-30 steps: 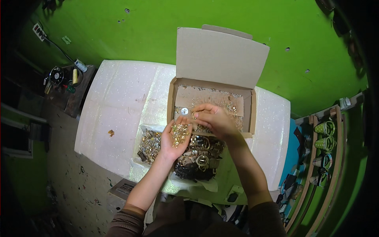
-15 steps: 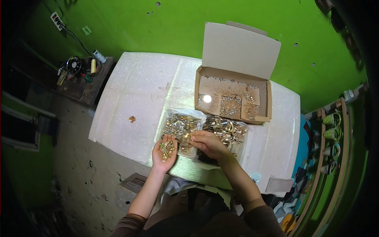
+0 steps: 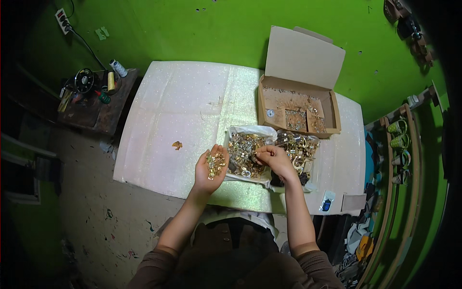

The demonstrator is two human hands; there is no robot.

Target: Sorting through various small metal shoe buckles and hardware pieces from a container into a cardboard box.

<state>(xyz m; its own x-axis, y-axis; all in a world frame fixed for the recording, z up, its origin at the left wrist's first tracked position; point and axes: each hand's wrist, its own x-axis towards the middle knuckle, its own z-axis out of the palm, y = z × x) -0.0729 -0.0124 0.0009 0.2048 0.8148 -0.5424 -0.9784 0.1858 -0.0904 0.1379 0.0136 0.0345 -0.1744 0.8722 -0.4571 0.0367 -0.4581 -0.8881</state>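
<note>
My left hand (image 3: 202, 174) is palm up and cupped, with a small heap of gold-coloured metal buckles (image 3: 215, 164) resting in it. It is beside a white-lined bin (image 3: 251, 129) filled with mixed gold and silver metal fittings (image 3: 244, 150). Above that bin's right side is my right hand (image 3: 278, 161), thumb and fingertips pinched together; whatever is between them is too small to make out. A second batch of larger buckles and dark fittings (image 3: 299, 153) lies in the compartment just right of it, partly behind my right hand and wrist.
An open cardboard box (image 3: 332, 115) with divided sections of tiny metal bits stands behind the bins. A brownish scrap (image 3: 177, 145) lies on the sparkly white table cover (image 3: 159, 111). Thread spools (image 3: 111, 82) are on a side table at left; a shoe rack (image 3: 409, 144) stands at right.
The view has shifted, so the table's things appear farther right. My left hand still cups the buckles; my right hand remains pinched over the fittings bin.
</note>
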